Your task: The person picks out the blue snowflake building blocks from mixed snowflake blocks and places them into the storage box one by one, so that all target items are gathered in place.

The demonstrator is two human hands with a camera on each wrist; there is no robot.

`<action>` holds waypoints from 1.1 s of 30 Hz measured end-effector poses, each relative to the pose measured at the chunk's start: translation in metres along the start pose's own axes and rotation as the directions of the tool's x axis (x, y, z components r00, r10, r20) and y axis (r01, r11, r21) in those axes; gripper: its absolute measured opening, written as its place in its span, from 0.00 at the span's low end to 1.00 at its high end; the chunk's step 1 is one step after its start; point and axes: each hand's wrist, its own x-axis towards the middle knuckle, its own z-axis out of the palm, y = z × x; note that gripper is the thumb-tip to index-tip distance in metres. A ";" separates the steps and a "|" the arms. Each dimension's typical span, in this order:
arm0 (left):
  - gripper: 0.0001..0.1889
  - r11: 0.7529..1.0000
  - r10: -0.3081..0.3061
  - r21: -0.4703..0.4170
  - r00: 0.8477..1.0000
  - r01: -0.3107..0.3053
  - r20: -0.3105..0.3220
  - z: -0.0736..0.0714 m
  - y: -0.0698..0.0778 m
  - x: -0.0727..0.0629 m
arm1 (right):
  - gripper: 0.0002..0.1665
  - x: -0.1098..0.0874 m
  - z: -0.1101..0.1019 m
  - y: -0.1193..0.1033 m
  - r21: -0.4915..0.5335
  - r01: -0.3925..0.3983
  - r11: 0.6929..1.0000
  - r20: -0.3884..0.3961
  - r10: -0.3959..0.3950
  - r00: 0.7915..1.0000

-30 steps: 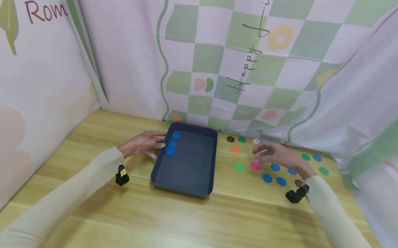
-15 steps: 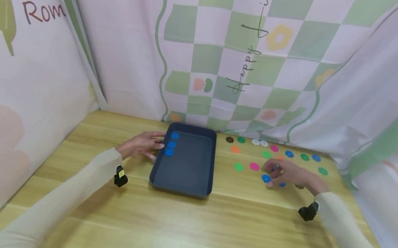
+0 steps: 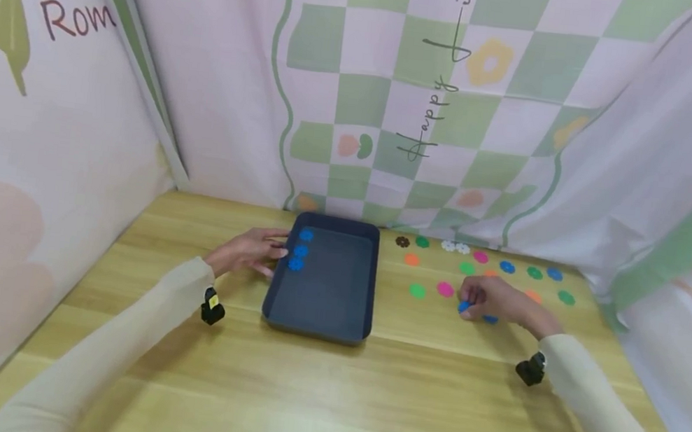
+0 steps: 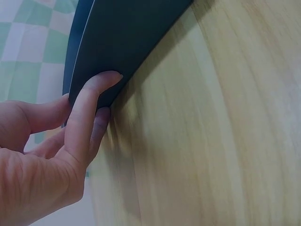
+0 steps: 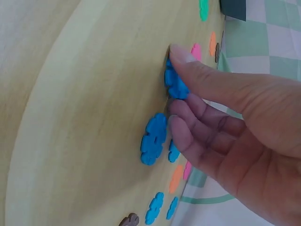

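A dark shallow rectangular tray point(image 3: 333, 306) stands mid-table in the head view, with blue flower-shaped discs point(image 3: 301, 250) in a column along the left of its floor. My left hand point(image 3: 247, 251) touches the tray's left wall from outside; its fingertips lie against that wall point(image 4: 127, 42) in the left wrist view. To the right of the tray, my right hand point(image 3: 494, 300) pinches a blue flower-shaped disc point(image 5: 176, 84) between thumb and fingers, close to the tabletop. Another blue disc point(image 5: 154, 140) lies beside those fingers. Part of the pinched disc is hidden by the thumb.
Loose flower-shaped discs surround the right hand: a pink disc point(image 3: 445, 289), a light green disc point(image 3: 417, 291), an orange disc point(image 3: 412, 259), a brown disc point(image 3: 402, 242), white discs point(image 3: 454, 247) and several others. A patterned curtain point(image 3: 364, 105) hangs behind the wooden table point(image 3: 301, 401).
My right hand has come right and toward me from above the pink disc to a blue disc, and its thumb and fingers have closed on that disc. The left hand and tray have stayed put.
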 end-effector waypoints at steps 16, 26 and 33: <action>0.34 1.000 -0.011 -0.002 1.000 0.011 -0.018 0.001 0.002 -0.003 | 0.14 0.050 -0.017 -0.061 0.234 0.053 0.971 -0.165 -0.014 0.986; 0.34 1.000 -0.022 0.005 1.000 0.022 -0.022 -0.002 0.005 -0.002 | 0.15 0.114 0.011 -0.120 0.367 0.032 0.930 -0.091 0.002 0.996; 0.34 1.000 -0.016 0.018 1.000 0.016 -0.023 0.001 0.003 -0.003 | 0.14 0.142 0.037 -0.144 0.554 0.042 0.831 -0.014 -0.041 0.999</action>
